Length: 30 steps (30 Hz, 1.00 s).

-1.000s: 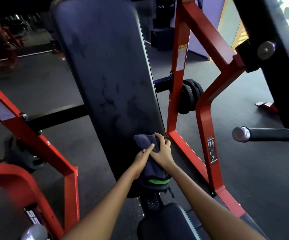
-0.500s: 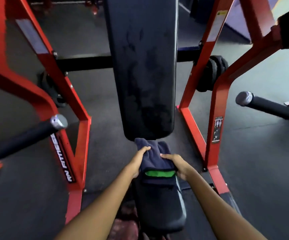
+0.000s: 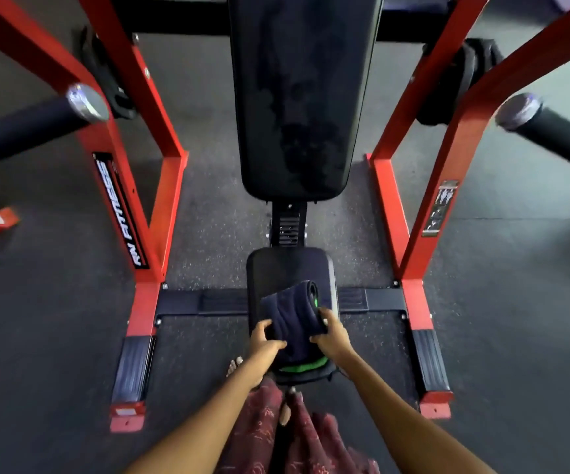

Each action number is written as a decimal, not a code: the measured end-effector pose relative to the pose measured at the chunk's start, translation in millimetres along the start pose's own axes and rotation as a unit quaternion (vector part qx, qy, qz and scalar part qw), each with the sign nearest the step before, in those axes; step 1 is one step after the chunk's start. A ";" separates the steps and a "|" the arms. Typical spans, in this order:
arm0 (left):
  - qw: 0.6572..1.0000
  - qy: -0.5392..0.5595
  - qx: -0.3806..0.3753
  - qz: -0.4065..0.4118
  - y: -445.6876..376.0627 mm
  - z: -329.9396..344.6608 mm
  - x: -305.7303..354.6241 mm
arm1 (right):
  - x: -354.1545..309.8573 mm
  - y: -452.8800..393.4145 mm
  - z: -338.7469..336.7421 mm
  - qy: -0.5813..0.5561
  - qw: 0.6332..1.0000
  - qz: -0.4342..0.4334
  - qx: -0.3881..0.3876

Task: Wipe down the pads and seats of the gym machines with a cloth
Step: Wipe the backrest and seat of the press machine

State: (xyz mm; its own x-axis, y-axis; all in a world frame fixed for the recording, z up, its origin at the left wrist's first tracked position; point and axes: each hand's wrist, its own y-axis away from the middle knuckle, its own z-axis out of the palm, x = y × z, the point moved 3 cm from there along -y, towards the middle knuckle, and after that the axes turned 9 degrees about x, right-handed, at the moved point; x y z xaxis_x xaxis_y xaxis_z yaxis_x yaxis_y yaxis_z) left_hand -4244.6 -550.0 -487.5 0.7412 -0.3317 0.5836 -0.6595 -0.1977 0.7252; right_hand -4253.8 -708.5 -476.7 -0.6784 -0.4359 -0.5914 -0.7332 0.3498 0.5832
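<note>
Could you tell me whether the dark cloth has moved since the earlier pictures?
Yes: the dark blue cloth went down off the long black back pad onto the small black seat.

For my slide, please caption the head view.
Both hands press a dark cloth onto the machine's seat.

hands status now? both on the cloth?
Left hand: grips the cloth, fingers curled round its left edge.
Right hand: grips the cloth's right edge, on the seat pad.
</note>
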 end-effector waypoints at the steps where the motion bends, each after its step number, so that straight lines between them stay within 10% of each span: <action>1: 1.000 -0.027 -0.008 0.003 -2.4 2.0 -7.9 | 4.2 -2.1 4.2 0.071 0.997 -0.008 0.016; 7: 0.989 -0.121 0.023 0.079 -40.7 10.2 -52.0 | -11.1 -18.1 43.3 0.289 0.944 -0.155 0.025; 11: 0.986 -0.072 0.122 0.090 -66.4 9.2 -67.1 | -1.4 -17.9 87.8 0.350 0.924 -0.147 -0.049; 20: 0.971 0.014 0.210 0.111 -89.5 18.5 -40.7 | -8.4 -104.1 85.7 0.365 0.919 -0.141 0.039; 27: 0.955 0.067 0.283 0.052 -94.1 12.7 -31.1 | 24.5 -78.8 65.8 0.371 0.789 -0.485 -0.063; 30: 0.952 0.018 0.294 0.083 -95.2 17.8 -33.1 | 11.7 -133.9 47.6 0.391 0.833 -0.388 -0.049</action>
State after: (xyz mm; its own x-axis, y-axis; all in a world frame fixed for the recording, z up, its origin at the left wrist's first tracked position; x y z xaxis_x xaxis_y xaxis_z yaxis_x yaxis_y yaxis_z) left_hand -4208.6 -536.6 -582.3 0.6177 -0.3744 0.6916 -0.7160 -0.6315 0.2976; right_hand -4165.8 -720.9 -588.2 0.2648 -0.9197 -0.2900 -0.9034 -0.3418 0.2589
